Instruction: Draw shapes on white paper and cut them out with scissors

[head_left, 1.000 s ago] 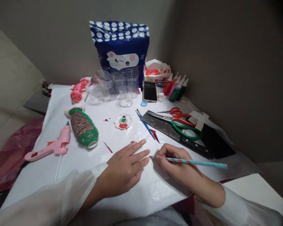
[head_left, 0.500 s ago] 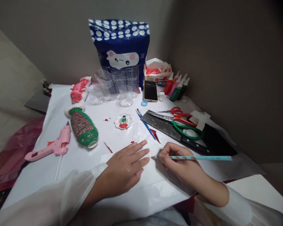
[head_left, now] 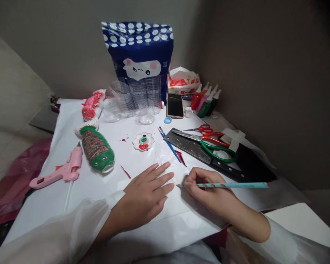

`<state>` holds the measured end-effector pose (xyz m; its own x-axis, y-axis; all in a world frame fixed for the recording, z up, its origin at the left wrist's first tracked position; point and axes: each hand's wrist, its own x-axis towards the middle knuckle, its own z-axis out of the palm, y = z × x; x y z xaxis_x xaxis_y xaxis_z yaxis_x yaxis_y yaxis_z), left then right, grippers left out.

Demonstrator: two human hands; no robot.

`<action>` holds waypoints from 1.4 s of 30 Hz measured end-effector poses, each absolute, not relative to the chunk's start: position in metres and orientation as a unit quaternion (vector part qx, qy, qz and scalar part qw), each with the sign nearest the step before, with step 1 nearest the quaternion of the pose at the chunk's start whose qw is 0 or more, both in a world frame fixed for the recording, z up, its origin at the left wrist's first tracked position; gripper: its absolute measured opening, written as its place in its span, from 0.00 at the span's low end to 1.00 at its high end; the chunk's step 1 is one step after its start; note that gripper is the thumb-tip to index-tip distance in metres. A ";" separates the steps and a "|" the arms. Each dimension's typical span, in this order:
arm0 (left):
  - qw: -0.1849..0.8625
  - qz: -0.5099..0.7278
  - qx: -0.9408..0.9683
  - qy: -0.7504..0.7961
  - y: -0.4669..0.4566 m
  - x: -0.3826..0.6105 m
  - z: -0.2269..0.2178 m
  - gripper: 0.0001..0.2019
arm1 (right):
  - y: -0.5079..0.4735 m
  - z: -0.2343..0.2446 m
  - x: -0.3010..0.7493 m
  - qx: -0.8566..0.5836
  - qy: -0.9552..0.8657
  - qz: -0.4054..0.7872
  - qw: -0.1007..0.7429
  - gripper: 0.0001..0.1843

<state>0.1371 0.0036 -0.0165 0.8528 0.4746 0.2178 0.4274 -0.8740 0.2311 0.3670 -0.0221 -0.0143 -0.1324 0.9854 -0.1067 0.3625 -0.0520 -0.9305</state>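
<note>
My right hand is closed round a light blue pencil, its tip down at the white paper and its other end pointing right. Flat on that paper lies my left hand, fingers spread and holding nothing, fingertips close to the pencil's point. A flower-shaped palette with red, green and black paint sits beyond the hands. Two paintbrushes rest to its right, beside a dark red scrap. A green painted fish lies to the left of my left hand.
Left are a pink glue gun and a red fish. Clear plastic bottle pieces, a blue bag, a phone, tissues and paint bottles stand behind. At right, scissors lie over a saw.
The pencil and my right hand have shifted very slightly, with the pencil's far end a little further left. My left hand stays in place on the paper.
</note>
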 end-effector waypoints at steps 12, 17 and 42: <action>0.086 0.122 0.959 0.241 0.003 0.136 -0.017 0.16 | -0.024 -0.012 0.374 -0.576 -0.597 0.456 0.323 0.07; 0.083 0.121 0.960 0.240 0.002 0.136 -0.015 0.16 | -0.025 -0.016 0.376 -0.591 -0.585 0.445 0.333 0.07; 0.081 0.127 0.957 0.248 0.000 0.139 -0.017 0.17 | -0.029 -0.027 0.372 -0.536 -0.646 0.425 0.340 0.07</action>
<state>0.1386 0.0000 -0.0168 0.8449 0.4953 0.2022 0.4544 -0.8639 0.2172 0.3721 -0.0294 -0.0271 -0.1952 0.9806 -0.0170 0.4032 0.0644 -0.9129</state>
